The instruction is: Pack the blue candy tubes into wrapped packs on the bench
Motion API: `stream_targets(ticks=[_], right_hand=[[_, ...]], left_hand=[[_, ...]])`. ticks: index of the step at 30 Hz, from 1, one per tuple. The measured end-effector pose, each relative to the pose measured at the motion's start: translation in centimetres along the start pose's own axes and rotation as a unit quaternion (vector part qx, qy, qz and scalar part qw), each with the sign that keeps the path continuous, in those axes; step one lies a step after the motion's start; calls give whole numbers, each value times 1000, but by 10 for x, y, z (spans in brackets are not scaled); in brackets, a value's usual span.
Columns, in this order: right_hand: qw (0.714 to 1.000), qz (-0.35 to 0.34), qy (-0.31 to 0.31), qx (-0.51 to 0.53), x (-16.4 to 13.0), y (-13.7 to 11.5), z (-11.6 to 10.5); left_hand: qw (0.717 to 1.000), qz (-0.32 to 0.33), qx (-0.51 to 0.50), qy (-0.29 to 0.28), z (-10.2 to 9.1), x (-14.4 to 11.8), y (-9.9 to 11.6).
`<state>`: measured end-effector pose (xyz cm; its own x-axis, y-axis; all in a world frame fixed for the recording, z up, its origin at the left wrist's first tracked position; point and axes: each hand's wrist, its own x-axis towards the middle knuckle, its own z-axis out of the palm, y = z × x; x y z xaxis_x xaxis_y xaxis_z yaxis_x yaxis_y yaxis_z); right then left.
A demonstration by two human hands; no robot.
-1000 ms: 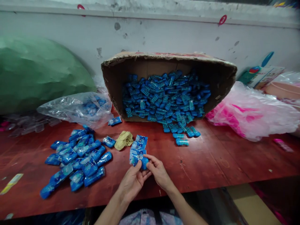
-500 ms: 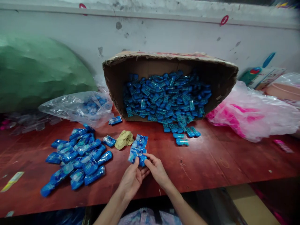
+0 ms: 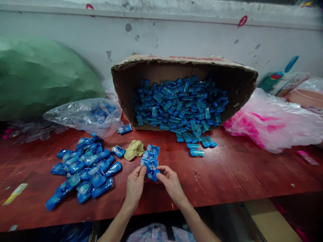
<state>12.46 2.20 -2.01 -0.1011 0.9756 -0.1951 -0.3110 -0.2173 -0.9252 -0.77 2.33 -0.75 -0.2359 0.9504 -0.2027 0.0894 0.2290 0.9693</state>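
A small blue printed plastic packet is pinched at its two sides, near the front of the red table. My left hand grips its left edge between thumb and fingers. On the opposite edge, my right hand has thumb and forefinger closed. Just beyond, flat blue printed packets lie on the table, partly behind the held one. A crumpled yellowish cloth sits to their left. Further left spreads a loose pile of filled, shiny blue packets. Whether the held packet has anything inside, I cannot tell.
A cardboard box on its side opens towards me, full of small blue pieces, some spilling onto the table. Clear plastic bags lie left, a pink-and-white bag right. A yellow-handled cutter-like item rests far left.
My left hand has turned and shifted left, from under the packet to its left edge. The packet now faces me flatter and more spread. My right hand has barely moved.
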Motion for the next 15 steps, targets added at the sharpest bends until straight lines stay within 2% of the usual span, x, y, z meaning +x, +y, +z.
stream_targets(ticks=[3, 6, 8, 10, 13, 15], right_hand=[[1000, 24, 7, 17, -2, 2, 3], [1000, 20, -1, -1, -3, 3, 5], [1000, 13, 0, -25, -4, 3, 5], [997, -17, 16, -74, -6, 2, 4], [974, -123, 34, -189, -12, -1, 3], [951, -191, 15, -241, -16, -3, 3]], left_hand=[[996, 46, 69, 36, -7, 5, -1], [997, 38, 58, 45, -5, 6, 0], [999, -5, -20, 35, 0, 4, 2], [986, -86, -140, -6, 6, 1, 5], [941, -190, -265, -94, 11, -2, 8], [924, -211, -290, -129, 9, -2, 8]])
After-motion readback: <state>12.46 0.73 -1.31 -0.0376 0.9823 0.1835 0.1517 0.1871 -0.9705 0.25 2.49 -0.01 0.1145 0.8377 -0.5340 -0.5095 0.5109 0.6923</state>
